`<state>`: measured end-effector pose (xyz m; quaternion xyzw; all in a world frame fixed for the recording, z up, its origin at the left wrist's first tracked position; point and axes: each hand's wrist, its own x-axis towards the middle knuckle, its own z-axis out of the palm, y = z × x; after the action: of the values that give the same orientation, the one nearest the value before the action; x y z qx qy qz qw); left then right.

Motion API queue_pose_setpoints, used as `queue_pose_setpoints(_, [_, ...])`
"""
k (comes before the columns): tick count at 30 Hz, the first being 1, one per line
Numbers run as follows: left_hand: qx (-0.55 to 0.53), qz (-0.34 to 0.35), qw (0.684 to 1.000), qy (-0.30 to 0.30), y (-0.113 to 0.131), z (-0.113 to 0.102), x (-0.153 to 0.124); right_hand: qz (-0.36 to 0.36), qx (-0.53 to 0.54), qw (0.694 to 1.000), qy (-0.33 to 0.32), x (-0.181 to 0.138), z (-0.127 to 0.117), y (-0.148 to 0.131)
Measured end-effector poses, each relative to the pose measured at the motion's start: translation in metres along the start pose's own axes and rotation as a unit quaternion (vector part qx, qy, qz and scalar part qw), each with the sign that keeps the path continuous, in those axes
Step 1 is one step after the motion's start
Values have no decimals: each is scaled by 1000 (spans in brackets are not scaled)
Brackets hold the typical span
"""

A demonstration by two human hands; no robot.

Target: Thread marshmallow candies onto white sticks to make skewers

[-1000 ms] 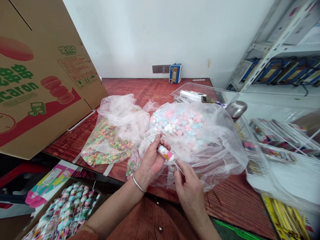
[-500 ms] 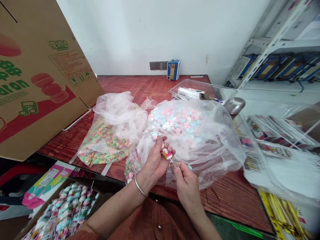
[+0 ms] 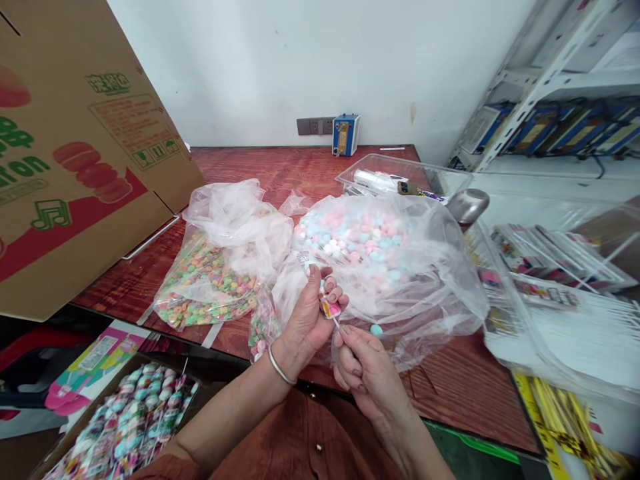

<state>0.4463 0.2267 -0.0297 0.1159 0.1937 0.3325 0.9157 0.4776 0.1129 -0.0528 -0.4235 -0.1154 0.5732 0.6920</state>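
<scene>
My left hand [image 3: 307,323] is closed around a wrapped candy stick [image 3: 331,309], with colourful print on its clear wrapper and pale candy partly hidden by my fingers. The wrapper's upper end sticks out past my thumb. Below it, my right hand [image 3: 367,367] pinches the thin white stick [image 3: 336,323] between thumb and forefinger, its other fingers curled. Behind both hands lies a large clear bag [image 3: 435,267] of pink, blue and white marshmallows. One loose blue marshmallow [image 3: 376,329] sits just beyond my right hand.
To the left lies a bag of coloured ring candies [image 3: 210,287], beside a big cardboard box [image 3: 100,167]. A lower box holds finished-looking candy sticks [image 3: 145,407]. Clear plastic bins [image 3: 530,333] with white sticks stand right, above gold twist ties [image 3: 575,420]. A metal cup [image 3: 467,205] stands behind.
My right hand has turned and shifted slightly left, closer under the wrapper, its fingers now curled more visibly. My left hand keeps hold of the candy stick. The view has shifted slightly.
</scene>
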Motion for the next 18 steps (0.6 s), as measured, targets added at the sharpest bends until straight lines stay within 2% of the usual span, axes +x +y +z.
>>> queue_pose_setpoints(2, [29, -6, 1000, 3, -8, -1, -3, -57, -75, 995, 42, 6, 1, 3])
queue_pose_setpoints(3, [43, -11, 999, 4, -12, -3, -5, -102, -137, 983, 72, 8, 0, 3])
queue_pose_setpoints(6, [67, -23, 997, 3, -20, -8, -8, -232, -337, 903, 133, 12, -3, 0])
queue_pose_setpoints(9, [71, -9, 997, -1, -18, -11, -8, -254, -467, 835, 140, 6, -9, -2])
queue_pose_setpoints(13, [95, -12, 995, -23, -15, -13, -10, -265, -523, 793, 168, -3, -15, 6])
queue_pose_setpoints(18, [119, -42, 992, -18, -26, -12, -21, -299, -505, 783, 206, 1, -17, 17])
